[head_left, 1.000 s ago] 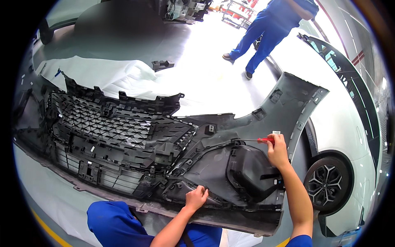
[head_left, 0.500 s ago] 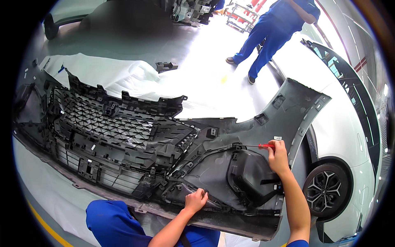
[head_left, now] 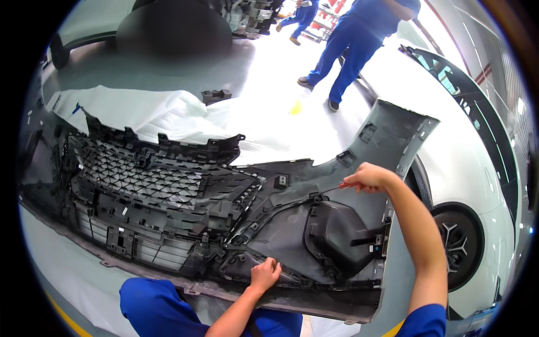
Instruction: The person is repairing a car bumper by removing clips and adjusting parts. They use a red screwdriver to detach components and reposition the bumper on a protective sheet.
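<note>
— What's being worked on?
— A dark grey car bumper (head_left: 236, 224), lying inner side up, its mesh grille toward the left.
— And the tool?
— A red-handled screwdriver (head_left: 331, 188), tip against the bumper's inner rib near the black housing.

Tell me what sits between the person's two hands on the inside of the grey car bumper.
In the head view, between the left hand on the grey car bumper and the right hand holding a red-handled screwdriver, lies a black moulded plastic housing.
</note>
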Action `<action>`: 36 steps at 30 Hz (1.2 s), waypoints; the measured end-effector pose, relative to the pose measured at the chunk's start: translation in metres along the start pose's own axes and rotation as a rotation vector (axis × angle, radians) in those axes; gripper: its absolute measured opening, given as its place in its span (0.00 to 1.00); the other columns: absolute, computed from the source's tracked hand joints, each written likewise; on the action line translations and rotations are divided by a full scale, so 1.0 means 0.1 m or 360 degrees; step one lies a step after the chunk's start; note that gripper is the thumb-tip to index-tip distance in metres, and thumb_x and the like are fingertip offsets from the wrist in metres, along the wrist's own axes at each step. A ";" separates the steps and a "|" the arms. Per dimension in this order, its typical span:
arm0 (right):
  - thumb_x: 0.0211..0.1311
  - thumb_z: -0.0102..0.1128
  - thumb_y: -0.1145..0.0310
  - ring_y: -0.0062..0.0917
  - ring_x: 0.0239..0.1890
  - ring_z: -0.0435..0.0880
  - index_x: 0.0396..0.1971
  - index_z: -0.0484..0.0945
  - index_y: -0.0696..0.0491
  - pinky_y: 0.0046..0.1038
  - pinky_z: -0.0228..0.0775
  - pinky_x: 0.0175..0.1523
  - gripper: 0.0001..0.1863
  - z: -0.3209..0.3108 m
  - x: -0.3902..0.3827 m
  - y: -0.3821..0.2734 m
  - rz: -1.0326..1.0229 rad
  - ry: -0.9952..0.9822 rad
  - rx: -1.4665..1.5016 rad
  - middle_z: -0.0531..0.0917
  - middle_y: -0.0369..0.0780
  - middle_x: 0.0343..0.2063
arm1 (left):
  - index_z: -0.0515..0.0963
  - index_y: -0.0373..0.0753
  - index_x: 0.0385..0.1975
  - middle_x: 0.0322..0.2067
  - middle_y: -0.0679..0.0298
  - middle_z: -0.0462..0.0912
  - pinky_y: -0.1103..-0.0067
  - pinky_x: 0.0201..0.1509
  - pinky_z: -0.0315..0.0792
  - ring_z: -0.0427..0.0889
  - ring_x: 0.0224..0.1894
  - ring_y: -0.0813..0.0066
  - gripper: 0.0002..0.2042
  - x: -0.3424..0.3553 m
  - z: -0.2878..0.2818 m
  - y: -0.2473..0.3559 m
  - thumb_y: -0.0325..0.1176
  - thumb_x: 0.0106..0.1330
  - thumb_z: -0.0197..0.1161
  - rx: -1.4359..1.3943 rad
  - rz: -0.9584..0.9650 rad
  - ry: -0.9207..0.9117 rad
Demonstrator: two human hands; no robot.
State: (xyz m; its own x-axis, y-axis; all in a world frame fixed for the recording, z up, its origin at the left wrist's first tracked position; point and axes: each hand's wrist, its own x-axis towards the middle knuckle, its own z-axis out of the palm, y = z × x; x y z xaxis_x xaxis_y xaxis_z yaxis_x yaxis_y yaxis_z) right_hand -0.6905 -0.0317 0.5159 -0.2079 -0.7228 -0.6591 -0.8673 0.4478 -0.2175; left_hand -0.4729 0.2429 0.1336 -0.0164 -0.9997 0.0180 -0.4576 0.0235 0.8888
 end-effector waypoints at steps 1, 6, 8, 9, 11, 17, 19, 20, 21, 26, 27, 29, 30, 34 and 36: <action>0.65 0.70 0.55 0.14 0.14 0.64 0.34 0.90 0.52 0.22 0.52 0.18 0.14 -0.07 0.02 -0.10 0.0083 -0.0237 0.0037 0.80 0.34 0.20 | 0.76 0.42 0.33 0.21 0.61 0.85 0.60 0.30 0.78 0.87 0.26 0.53 0.11 0.00 -0.01 0.01 0.42 0.66 0.68 0.0000 -0.0002 0.0005; 0.69 0.64 0.51 0.32 0.27 0.83 0.41 0.89 0.54 0.35 0.75 0.34 0.20 -0.11 0.41 -0.11 -0.0451 -0.0200 -0.1075 0.86 0.44 0.27 | 0.76 0.42 0.32 0.20 0.62 0.84 0.61 0.29 0.77 0.86 0.25 0.54 0.10 -0.01 0.01 0.05 0.40 0.66 0.69 -0.0035 0.0031 0.0058; 0.70 0.61 0.49 0.42 0.36 0.86 0.43 0.88 0.55 0.39 0.77 0.43 0.22 0.01 0.23 -0.23 -0.0618 -0.0111 -0.1371 0.88 0.48 0.31 | 0.76 0.42 0.31 0.19 0.62 0.83 0.61 0.28 0.77 0.86 0.24 0.54 0.10 0.01 -0.02 0.04 0.40 0.66 0.69 -0.0076 0.0015 0.0053; 0.71 0.60 0.48 0.46 0.40 0.88 0.44 0.87 0.56 0.42 0.79 0.47 0.24 0.08 0.12 -0.27 -0.0698 -0.0067 -0.1515 0.88 0.50 0.33 | 0.76 0.42 0.31 0.19 0.61 0.83 0.61 0.28 0.77 0.86 0.24 0.54 0.10 -0.02 -0.03 0.04 0.39 0.66 0.69 -0.0098 0.0007 0.0045; 0.73 0.56 0.47 0.49 0.41 0.87 0.42 0.87 0.55 0.44 0.80 0.47 0.24 0.08 0.11 -0.23 -0.0813 -0.0061 -0.1673 0.88 0.51 0.33 | 0.76 0.42 0.31 0.19 0.62 0.83 0.61 0.28 0.77 0.85 0.23 0.54 0.10 -0.03 -0.04 0.03 0.39 0.65 0.69 -0.0104 0.0011 0.0029; 0.77 0.47 0.43 0.49 0.38 0.88 0.38 0.83 0.54 0.46 0.81 0.45 0.28 0.03 0.02 -0.24 -0.0858 -0.0047 -0.2277 0.88 0.48 0.30 | 0.75 0.42 0.30 0.18 0.62 0.83 0.61 0.27 0.77 0.85 0.23 0.54 0.10 -0.04 -0.02 0.02 0.38 0.64 0.69 -0.0084 0.0073 0.0092; 0.75 0.51 0.43 0.47 0.36 0.89 0.38 0.83 0.54 0.45 0.81 0.43 0.27 0.01 0.07 -0.23 -0.0930 -0.0003 -0.2289 0.88 0.47 0.30 | 0.75 0.42 0.30 0.18 0.62 0.83 0.61 0.27 0.77 0.85 0.23 0.54 0.10 -0.03 -0.02 0.00 0.37 0.64 0.69 -0.0083 0.0078 0.0119; 0.73 0.54 0.45 0.46 0.35 0.89 0.37 0.83 0.54 0.45 0.81 0.42 0.25 -0.01 0.13 -0.17 -0.0860 -0.0011 -0.1981 0.88 0.46 0.29 | 0.75 0.42 0.30 0.18 0.62 0.83 0.61 0.27 0.77 0.85 0.23 0.54 0.10 -0.03 -0.02 -0.01 0.37 0.64 0.69 -0.0083 0.0073 0.0125; 0.72 0.58 0.46 0.45 0.34 0.89 0.37 0.83 0.54 0.44 0.81 0.41 0.23 -0.03 0.21 -0.10 -0.0781 -0.0017 -0.1681 0.88 0.45 0.28 | 0.75 0.42 0.30 0.19 0.62 0.83 0.61 0.27 0.77 0.85 0.23 0.54 0.10 -0.03 0.00 0.00 0.37 0.64 0.69 -0.0091 0.0069 0.0133; 0.64 0.66 0.56 0.39 0.36 0.90 0.41 0.86 0.49 0.40 0.79 0.39 0.14 -0.04 0.56 -0.28 0.0194 -0.0498 -0.1315 0.89 0.43 0.33 | 0.76 0.42 0.29 0.16 0.64 0.80 0.63 0.26 0.75 0.84 0.21 0.58 0.09 -0.04 0.05 0.02 0.36 0.63 0.70 -0.0084 0.0101 0.0204; 0.62 0.66 0.58 0.37 0.36 0.90 0.41 0.86 0.47 0.39 0.79 0.37 0.12 0.00 0.55 -0.35 0.0256 -0.0522 -0.1431 0.90 0.43 0.34 | 0.76 0.41 0.29 0.15 0.65 0.78 0.65 0.25 0.75 0.83 0.20 0.60 0.09 -0.06 0.05 0.01 0.35 0.63 0.71 -0.0082 0.0110 0.0233; 0.62 0.67 0.60 0.33 0.32 0.90 0.39 0.86 0.45 0.35 0.77 0.32 0.09 0.06 0.39 -0.36 -0.0202 -0.0157 -0.2063 0.89 0.42 0.31 | 0.76 0.42 0.29 0.15 0.65 0.77 0.65 0.24 0.74 0.83 0.20 0.60 0.09 -0.05 0.05 0.03 0.35 0.63 0.70 -0.0107 0.0119 0.0276; 0.64 0.66 0.60 0.31 0.29 0.90 0.35 0.84 0.45 0.33 0.75 0.30 0.06 0.08 0.50 -0.21 -0.0637 0.0078 -0.2474 0.88 0.37 0.27 | 0.76 0.42 0.29 0.15 0.65 0.77 0.65 0.24 0.74 0.83 0.20 0.60 0.09 -0.04 0.05 0.03 0.35 0.63 0.70 -0.0120 0.0116 0.0282; 0.70 0.58 0.58 0.33 0.40 0.92 0.39 0.85 0.48 0.36 0.80 0.40 0.11 0.25 0.48 -0.19 -0.1188 0.0587 -0.2960 0.91 0.36 0.33 | 0.75 0.42 0.29 0.17 0.65 0.81 0.65 0.25 0.76 0.85 0.21 0.60 0.09 -0.05 0.02 0.03 0.35 0.64 0.69 -0.0169 0.0066 0.0255; 0.68 0.61 0.57 0.32 0.38 0.92 0.38 0.85 0.48 0.35 0.80 0.38 0.11 0.21 0.46 -0.25 -0.0982 0.0418 -0.2748 0.90 0.37 0.31 | 0.76 0.43 0.30 0.18 0.65 0.82 0.65 0.26 0.77 0.85 0.22 0.59 0.08 -0.05 0.01 0.00 0.35 0.64 0.69 -0.0189 0.0043 0.0249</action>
State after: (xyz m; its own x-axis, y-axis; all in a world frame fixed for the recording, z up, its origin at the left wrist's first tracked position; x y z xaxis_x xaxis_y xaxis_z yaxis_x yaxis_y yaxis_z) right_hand -0.6687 -0.0653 0.4754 0.3686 -0.6835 -0.6301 -0.2450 -0.7252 0.6434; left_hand -0.4734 0.2482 0.1334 0.1153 -0.9878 0.1050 -0.3508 0.0584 0.9346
